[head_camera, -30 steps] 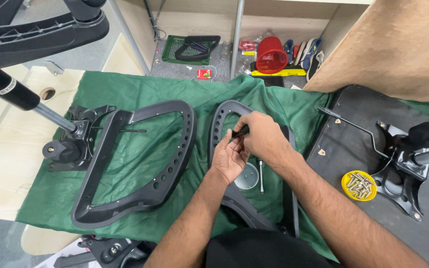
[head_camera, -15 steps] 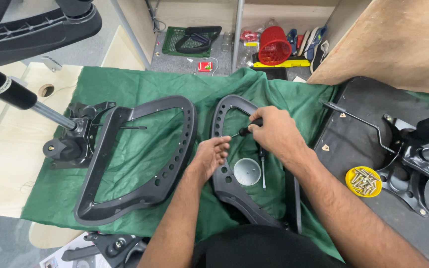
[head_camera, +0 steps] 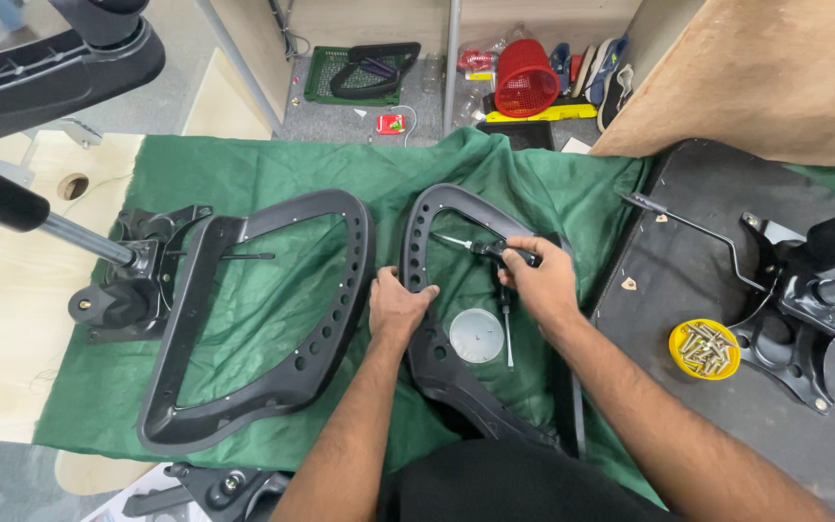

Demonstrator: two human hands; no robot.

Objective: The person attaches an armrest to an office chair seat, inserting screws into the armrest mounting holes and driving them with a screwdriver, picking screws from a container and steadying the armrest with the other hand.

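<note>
2 bare forearms, no sleeves, left hand (head_camera: 400,307) and right hand (head_camera: 539,287) ungloved; dark trousers, perhaps.

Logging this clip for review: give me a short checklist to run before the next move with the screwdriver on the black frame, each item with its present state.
1. Left hand steadies the right-hand black frame at its inner edge: ok.
2. Right hand grips the screwdriver by its handle: ok.
3. Screwdriver tip seated in a hole or screw on the frame: cannot tell, too small.
4. Frame lies flat on the green cloth: ok.
5. Screws at hand: ok, a yellow dish of screws sits to the right on the black seat panel.
6. Spare tool and round silver disc lie inside the frame opening, near the hands: not ok.
</note>
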